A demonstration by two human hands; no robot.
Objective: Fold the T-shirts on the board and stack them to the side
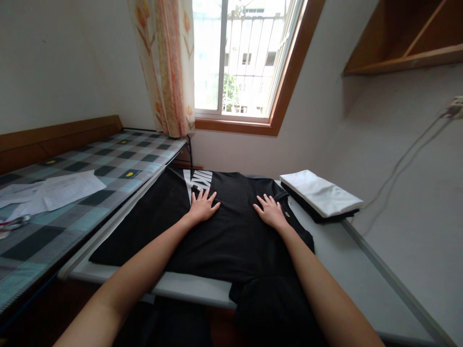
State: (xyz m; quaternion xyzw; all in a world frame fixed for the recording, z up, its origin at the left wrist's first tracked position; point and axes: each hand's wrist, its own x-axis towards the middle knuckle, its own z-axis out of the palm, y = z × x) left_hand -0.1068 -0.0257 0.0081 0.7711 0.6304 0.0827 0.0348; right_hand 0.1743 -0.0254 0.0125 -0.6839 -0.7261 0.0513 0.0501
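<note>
A black T-shirt [224, 236] lies spread sideways over the white table, its collar toward the right and its hem toward the left. White lettering and a white stripe show at its far left part. My left hand [203, 206] rests flat on the shirt just below the lettering, fingers spread. Near the collar, my right hand [269, 210] also presses flat on the cloth with its fingers apart. One sleeve hangs over the table's near edge. Neither hand grasps anything.
Right of the shirt, a folded white garment [320, 193] lies on folded black cloth [314, 214] on the table [361, 274]. At left stands a bed with a checked mattress [144, 159] and loose papers [61, 190]. A cable [408, 154] hangs along the right wall.
</note>
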